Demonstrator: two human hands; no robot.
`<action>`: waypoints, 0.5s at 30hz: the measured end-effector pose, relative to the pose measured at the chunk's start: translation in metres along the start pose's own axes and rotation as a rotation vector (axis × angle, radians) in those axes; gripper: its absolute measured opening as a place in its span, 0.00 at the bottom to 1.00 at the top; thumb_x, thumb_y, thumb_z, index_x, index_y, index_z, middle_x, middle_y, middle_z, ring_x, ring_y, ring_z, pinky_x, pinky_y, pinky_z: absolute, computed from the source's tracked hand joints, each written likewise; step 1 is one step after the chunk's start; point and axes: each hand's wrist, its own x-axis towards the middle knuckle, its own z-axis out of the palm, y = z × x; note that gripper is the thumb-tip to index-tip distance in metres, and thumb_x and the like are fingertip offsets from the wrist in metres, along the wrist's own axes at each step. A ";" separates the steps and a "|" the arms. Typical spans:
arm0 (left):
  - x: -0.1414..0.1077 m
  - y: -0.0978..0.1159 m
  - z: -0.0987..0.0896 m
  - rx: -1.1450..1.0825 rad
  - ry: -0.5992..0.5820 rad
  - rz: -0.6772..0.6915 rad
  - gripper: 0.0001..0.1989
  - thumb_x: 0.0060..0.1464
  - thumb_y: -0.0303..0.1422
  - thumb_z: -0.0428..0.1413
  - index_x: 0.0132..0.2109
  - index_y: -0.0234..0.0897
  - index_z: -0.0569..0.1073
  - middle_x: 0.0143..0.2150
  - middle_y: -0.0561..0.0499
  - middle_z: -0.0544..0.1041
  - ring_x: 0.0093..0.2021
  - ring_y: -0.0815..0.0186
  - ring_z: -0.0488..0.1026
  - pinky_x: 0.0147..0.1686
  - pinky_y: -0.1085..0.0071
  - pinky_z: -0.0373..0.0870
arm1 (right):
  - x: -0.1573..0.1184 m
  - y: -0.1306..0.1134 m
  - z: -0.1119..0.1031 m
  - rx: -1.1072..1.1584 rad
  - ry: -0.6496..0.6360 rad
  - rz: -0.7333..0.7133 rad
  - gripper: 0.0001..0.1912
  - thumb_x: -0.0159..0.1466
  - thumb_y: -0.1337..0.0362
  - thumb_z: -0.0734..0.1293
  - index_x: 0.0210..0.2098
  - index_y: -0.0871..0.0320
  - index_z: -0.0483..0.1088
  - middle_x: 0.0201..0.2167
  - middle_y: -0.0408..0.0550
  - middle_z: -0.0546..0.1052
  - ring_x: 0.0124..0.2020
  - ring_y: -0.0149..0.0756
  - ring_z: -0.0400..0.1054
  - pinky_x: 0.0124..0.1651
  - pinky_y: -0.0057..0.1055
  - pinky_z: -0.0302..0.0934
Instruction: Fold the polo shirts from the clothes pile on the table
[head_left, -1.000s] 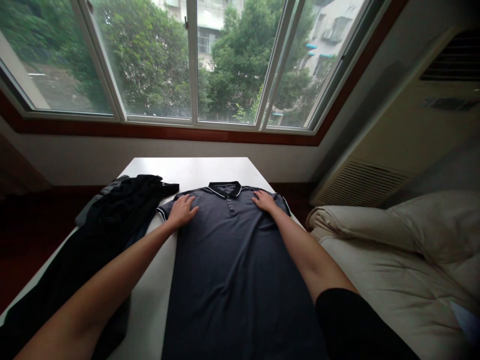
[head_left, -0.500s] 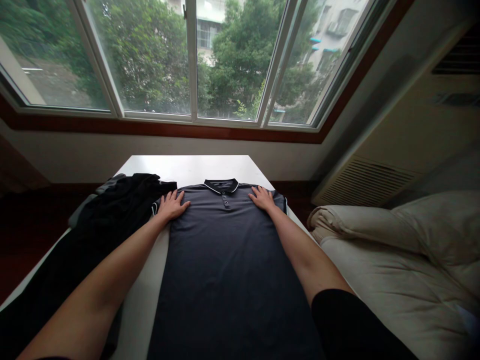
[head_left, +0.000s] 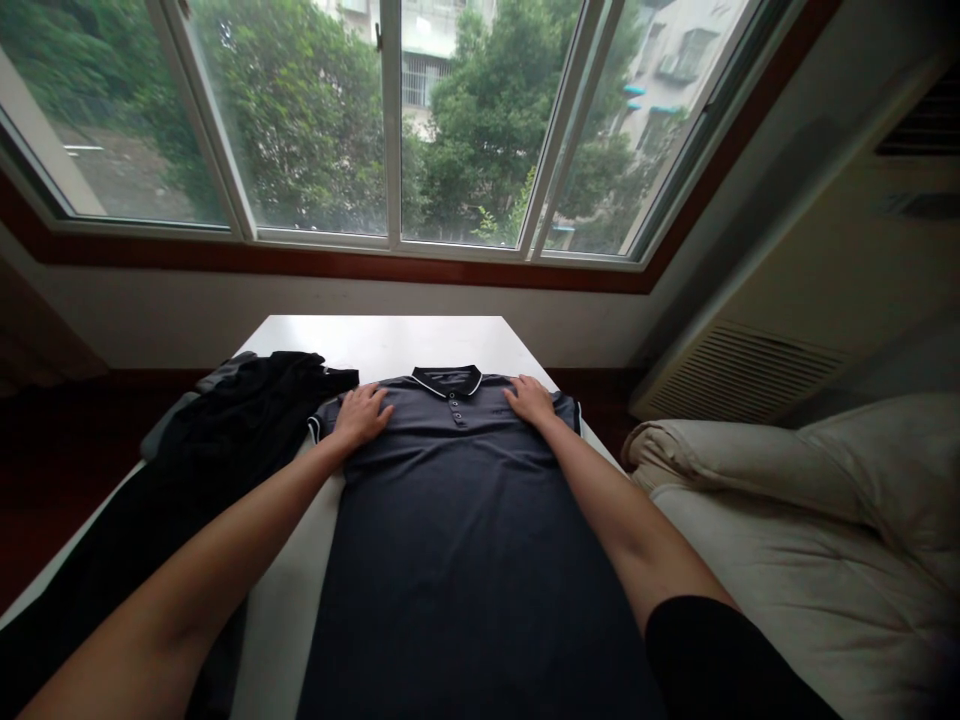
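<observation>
A dark grey polo shirt (head_left: 465,540) with a black, white-edged collar lies front up along the white table (head_left: 390,340), collar toward the window. My left hand (head_left: 363,412) rests on its left shoulder area near the sleeve, fingers spread over the cloth. On the other shoulder lies my right hand (head_left: 531,400), open, with its palm down beside the small chest mark. Neither hand grips the fabric. Slight creases run across the chest between the hands. The shirt's lower end runs out of view at the bottom.
A heap of black and grey clothes (head_left: 247,420) covers the table's left side. To the right stands a beige padded sofa or bedding (head_left: 787,520). Behind it is a large pale unit with vents (head_left: 750,370). A window (head_left: 390,240) spans the wall beyond the table.
My left hand has slid slightly inward over the shirt, baring more of the left sleeve. Creases have formed across the chest. The whole view has shifted a little.
</observation>
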 end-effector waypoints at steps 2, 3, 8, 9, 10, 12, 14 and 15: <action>0.015 0.013 0.003 -0.027 -0.033 0.045 0.31 0.69 0.49 0.43 0.71 0.38 0.63 0.74 0.40 0.60 0.73 0.52 0.54 0.71 0.53 0.46 | 0.009 -0.010 0.004 0.006 -0.046 -0.064 0.29 0.75 0.47 0.57 0.69 0.52 0.63 0.71 0.55 0.61 0.71 0.47 0.52 0.72 0.47 0.47; 0.023 0.017 0.005 -0.041 -0.072 0.048 0.32 0.69 0.50 0.43 0.73 0.39 0.60 0.75 0.41 0.58 0.74 0.51 0.53 0.71 0.52 0.46 | 0.014 -0.014 0.007 0.008 -0.082 -0.073 0.30 0.75 0.46 0.56 0.71 0.51 0.61 0.73 0.54 0.58 0.72 0.48 0.50 0.72 0.50 0.46; 0.055 0.016 0.022 -0.042 -0.272 0.001 0.38 0.69 0.55 0.38 0.77 0.41 0.52 0.79 0.43 0.46 0.77 0.48 0.42 0.72 0.46 0.41 | 0.039 -0.023 0.017 0.008 -0.191 -0.043 0.34 0.75 0.42 0.53 0.75 0.49 0.53 0.76 0.54 0.49 0.76 0.52 0.42 0.72 0.61 0.39; 0.060 0.013 0.025 -0.033 -0.273 -0.005 0.38 0.69 0.56 0.37 0.77 0.41 0.52 0.79 0.43 0.44 0.78 0.48 0.41 0.72 0.46 0.40 | 0.043 -0.023 0.017 0.010 -0.200 -0.046 0.34 0.74 0.42 0.53 0.75 0.48 0.52 0.76 0.54 0.48 0.76 0.53 0.41 0.72 0.61 0.38; 0.063 0.009 0.027 -0.025 -0.268 -0.010 0.38 0.69 0.56 0.37 0.77 0.41 0.51 0.79 0.43 0.43 0.78 0.48 0.39 0.72 0.46 0.39 | 0.046 -0.023 0.018 0.014 -0.203 -0.048 0.35 0.74 0.42 0.53 0.75 0.48 0.52 0.77 0.53 0.48 0.76 0.53 0.41 0.73 0.60 0.38; 0.069 0.004 0.029 -0.021 -0.260 -0.021 0.39 0.69 0.56 0.36 0.77 0.41 0.51 0.79 0.43 0.43 0.78 0.48 0.38 0.72 0.46 0.38 | 0.050 -0.024 0.019 0.026 -0.195 -0.055 0.35 0.74 0.42 0.53 0.75 0.49 0.52 0.77 0.53 0.47 0.76 0.53 0.40 0.73 0.60 0.37; 0.071 0.002 0.029 -0.023 -0.256 -0.020 0.39 0.69 0.56 0.36 0.77 0.41 0.51 0.79 0.43 0.43 0.78 0.48 0.39 0.72 0.46 0.39 | 0.052 -0.025 0.020 0.040 -0.175 -0.063 0.34 0.75 0.42 0.53 0.75 0.49 0.53 0.76 0.53 0.48 0.76 0.52 0.41 0.73 0.59 0.37; 0.071 0.002 0.028 -0.024 -0.249 -0.016 0.38 0.69 0.56 0.37 0.77 0.41 0.52 0.79 0.43 0.44 0.78 0.48 0.40 0.72 0.46 0.39 | 0.051 -0.024 0.021 0.045 -0.157 -0.063 0.34 0.75 0.43 0.53 0.74 0.49 0.55 0.76 0.53 0.49 0.76 0.52 0.41 0.73 0.59 0.37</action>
